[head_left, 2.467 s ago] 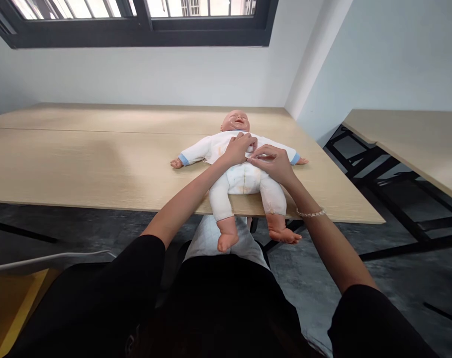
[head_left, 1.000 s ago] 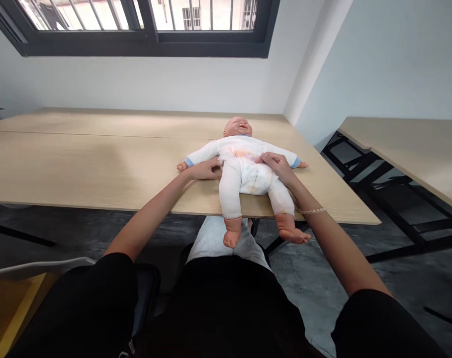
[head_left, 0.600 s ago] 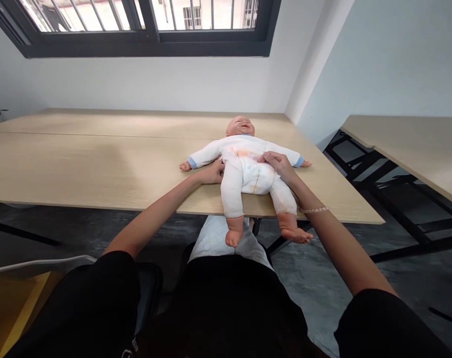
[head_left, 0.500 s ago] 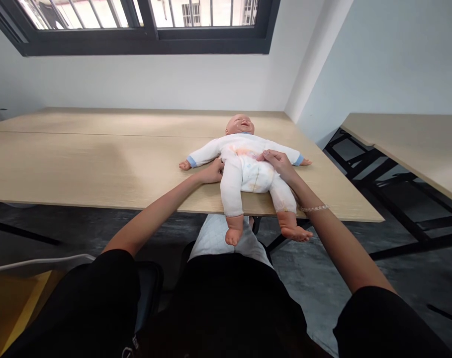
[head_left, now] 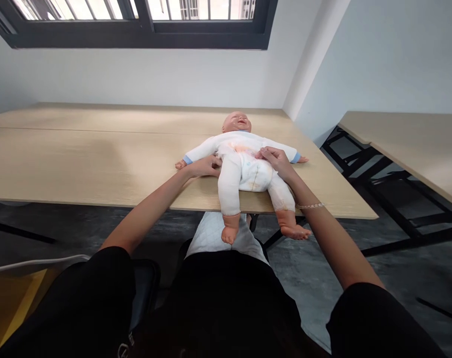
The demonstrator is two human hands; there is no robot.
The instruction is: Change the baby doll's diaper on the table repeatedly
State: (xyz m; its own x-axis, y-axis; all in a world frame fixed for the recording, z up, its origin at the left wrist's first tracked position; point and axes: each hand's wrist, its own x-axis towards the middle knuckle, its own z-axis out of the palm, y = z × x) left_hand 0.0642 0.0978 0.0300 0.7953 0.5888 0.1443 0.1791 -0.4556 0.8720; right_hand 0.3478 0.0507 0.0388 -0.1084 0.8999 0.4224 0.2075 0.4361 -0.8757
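A baby doll [head_left: 229,186] in a white suit with blue cuffs lies on its back, its feet hanging past the table's front edge. Around its hips sits a white diaper [head_left: 255,174] with faint coloured prints. My right hand [head_left: 276,158] pinches the diaper's front waist edge. At the doll's hip on the left, my left hand [head_left: 207,165] is closed at the diaper's side, where a frilly white edge sticks up; its fingertips are partly hidden.
The doll lies on a light wooden table [head_left: 99,164] below a barred window [head_left: 211,35]. A second table [head_left: 415,144] with a black frame stands at the right. A yellow box-like thing [head_left: 20,298] is at the lower left.
My left hand has shifted slightly up along the doll's hip, and the frilly diaper edge there now stands higher. My right hand keeps its pinch. The whole view has moved slightly.
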